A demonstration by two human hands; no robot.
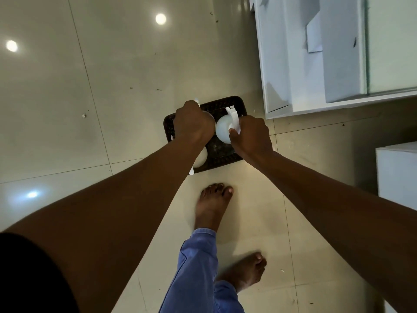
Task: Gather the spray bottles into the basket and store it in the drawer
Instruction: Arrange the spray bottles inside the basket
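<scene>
The basket [225, 105], dark and perforated, sits on the tiled floor [112, 86] just in front of the person's bare feet. Both hands are down in it. The right hand [250, 134] is closed around the trigger head of a white bottle [222, 131], which stands upright inside the basket on its right side. The left hand [193, 123] is also curled shut, knuckles up, over a 2nd bottle; only a sliver of its white nozzle [197, 101] and a bit of its shoulder show past the fingers, so the grip itself is mostly hidden. A 3rd bottle [200, 158] rests at the basket's near-left corner, half covered by the left forearm, and looks already placed.

As far as this view shows, gathering is nearly finished: 3 bottles are in or over the basket, and no others are visible on the floor. Whether more lie out of view I cannot tell.

Still to do: let go of the 2 held bottles, lift the basket, and put it in the drawer. The white cabinet [316, 64] stands near, to the right, with what appears to be an open drawer.
</scene>
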